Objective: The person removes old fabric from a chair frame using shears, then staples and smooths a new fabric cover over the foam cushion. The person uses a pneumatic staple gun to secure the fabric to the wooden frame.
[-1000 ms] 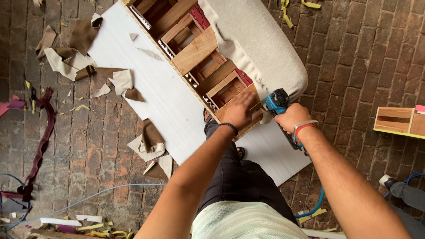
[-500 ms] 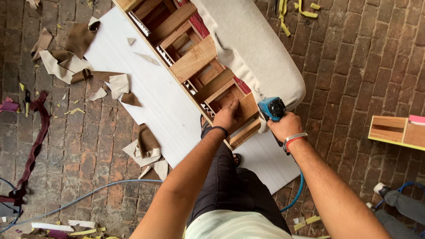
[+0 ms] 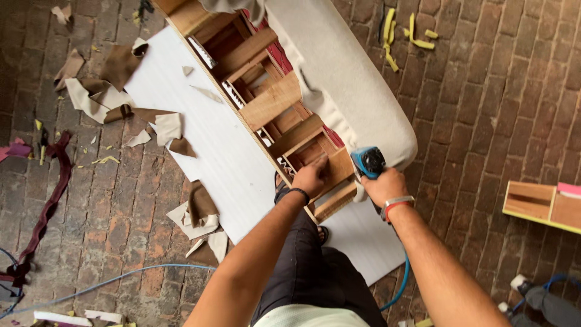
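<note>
A wooden sofa frame [image 3: 272, 103] lies on its side on a white sheet [image 3: 224, 157], with grey-white padded upholstery [image 3: 357, 91] along its right side. My left hand [image 3: 311, 175] presses flat on the frame's near end, fingers together on a wooden board. My right hand [image 3: 384, 184] grips a blue pneumatic staple gun [image 3: 368, 162], its nose against the frame's edge where the fabric meets the wood. A blue air hose [image 3: 399, 284] runs down from the tool past my leg.
Brown and cream fabric scraps [image 3: 193, 212] litter the sheet and the brick floor on the left. Yellow foam strips [image 3: 399, 33] lie at the top right. A small wooden box frame [image 3: 538, 206] sits at the right. A thin blue hose [image 3: 109, 281] crosses the lower left floor.
The view has shifted, so the frame sits lower and nearer. My left hand moved slightly along the frame's end board; my right hand keeps the staple gun at the frame's edge.
</note>
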Motion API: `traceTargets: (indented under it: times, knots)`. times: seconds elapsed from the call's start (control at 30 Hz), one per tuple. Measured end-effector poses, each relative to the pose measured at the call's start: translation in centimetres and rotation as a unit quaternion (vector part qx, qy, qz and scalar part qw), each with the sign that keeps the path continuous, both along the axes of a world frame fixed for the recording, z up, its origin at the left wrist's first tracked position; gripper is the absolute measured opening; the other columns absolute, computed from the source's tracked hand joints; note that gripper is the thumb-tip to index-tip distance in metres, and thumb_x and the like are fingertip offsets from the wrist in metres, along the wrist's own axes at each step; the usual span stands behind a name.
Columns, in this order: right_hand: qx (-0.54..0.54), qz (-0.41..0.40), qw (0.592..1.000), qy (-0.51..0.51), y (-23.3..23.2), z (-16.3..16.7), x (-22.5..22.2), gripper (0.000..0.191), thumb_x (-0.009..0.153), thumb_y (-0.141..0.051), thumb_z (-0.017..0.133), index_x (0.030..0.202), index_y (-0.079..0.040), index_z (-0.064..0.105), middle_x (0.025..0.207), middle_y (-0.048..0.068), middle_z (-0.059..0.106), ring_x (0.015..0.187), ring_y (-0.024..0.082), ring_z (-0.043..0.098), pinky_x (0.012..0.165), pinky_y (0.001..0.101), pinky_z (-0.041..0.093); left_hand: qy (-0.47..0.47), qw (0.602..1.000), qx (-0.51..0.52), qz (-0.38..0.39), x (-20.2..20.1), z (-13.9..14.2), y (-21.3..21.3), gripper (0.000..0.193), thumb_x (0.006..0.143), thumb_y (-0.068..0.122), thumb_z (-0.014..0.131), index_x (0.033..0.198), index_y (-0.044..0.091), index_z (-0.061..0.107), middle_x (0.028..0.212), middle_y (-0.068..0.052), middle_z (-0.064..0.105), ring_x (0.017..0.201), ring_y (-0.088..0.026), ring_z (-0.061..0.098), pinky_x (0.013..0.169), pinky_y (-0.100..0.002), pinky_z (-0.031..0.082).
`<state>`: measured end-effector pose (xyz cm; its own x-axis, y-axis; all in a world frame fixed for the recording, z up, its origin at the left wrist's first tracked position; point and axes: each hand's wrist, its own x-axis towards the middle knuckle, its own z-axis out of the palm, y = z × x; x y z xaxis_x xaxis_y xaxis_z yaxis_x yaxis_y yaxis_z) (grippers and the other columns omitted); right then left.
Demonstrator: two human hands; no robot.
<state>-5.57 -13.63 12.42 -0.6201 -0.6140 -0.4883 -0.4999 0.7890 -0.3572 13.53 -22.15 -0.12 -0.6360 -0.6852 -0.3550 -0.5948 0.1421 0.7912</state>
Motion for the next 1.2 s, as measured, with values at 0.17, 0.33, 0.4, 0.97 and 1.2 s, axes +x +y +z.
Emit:
traceTargets:
  times: [0.17,0.33,0.4,0.97,1.2]
  knots:
    - [0.025,-0.070,0.986,-0.148,-3.2,1.1,0.7,0.035,0.081,-0.028,0.078,0.097,0.002,0.075,0.082,0.023,0.077,0.076,0.037,0.077,0.073,0.0467,0.062,-0.006,0.997,0.011,0.082,2.0,2.3,-4.0,0.060,0.087,0.011,0.063,0.146,0.017,0.056,0.139,-0.016,0.063,0.129,-0.035,0.059,0.108,-0.041,0.048]
    - [-0.181,0.105,0.974,-0.090,-10.7,0.6,2.1,0.032,0.078,-0.026,0.085,0.091,0.000,0.073,0.073,0.012,0.072,0.065,0.018,0.070,0.061,0.0353,0.056,-0.021,0.967,-0.189,0.171,3.5,3.4,-12.3,0.069,0.080,0.007,0.063,0.147,0.009,0.050,0.156,-0.017,0.049,0.143,-0.035,0.048,0.122,-0.041,0.038]
    - [-0.198,0.077,0.974,-0.084,-14.5,0.1,2.5,0.029,0.080,-0.026,0.085,0.086,0.000,0.074,0.069,0.011,0.071,0.060,0.015,0.068,0.056,0.0338,0.054,-0.102,0.964,-0.182,0.166,3.9,2.9,-16.1,0.076,0.080,0.011,0.066,0.151,0.006,0.041,0.161,-0.017,0.036,0.149,-0.036,0.035,0.122,-0.046,0.029]
    - [0.005,0.074,0.996,0.047,-25.6,-0.5,6.6,0.029,0.076,-0.027,0.081,0.091,-0.002,0.079,0.088,0.024,0.074,0.085,0.040,0.073,0.080,0.0468,0.058,-0.206,0.976,-0.061,0.020,6.9,4.2,-20.1,0.095,0.081,0.009,0.065,0.162,0.010,0.016,0.171,-0.011,0.012,0.158,-0.029,0.012,0.127,-0.042,0.016]
    - [-0.032,0.044,0.998,0.021,-27.9,-0.5,6.1,0.031,0.076,-0.029,0.079,0.093,-0.003,0.078,0.090,0.022,0.076,0.086,0.038,0.075,0.082,0.0458,0.059,-0.231,0.972,-0.050,-0.003,6.5,4.3,-20.6,0.092,0.086,0.005,0.061,0.164,0.012,0.011,0.172,-0.009,0.006,0.158,-0.027,0.008,0.127,-0.041,0.014]
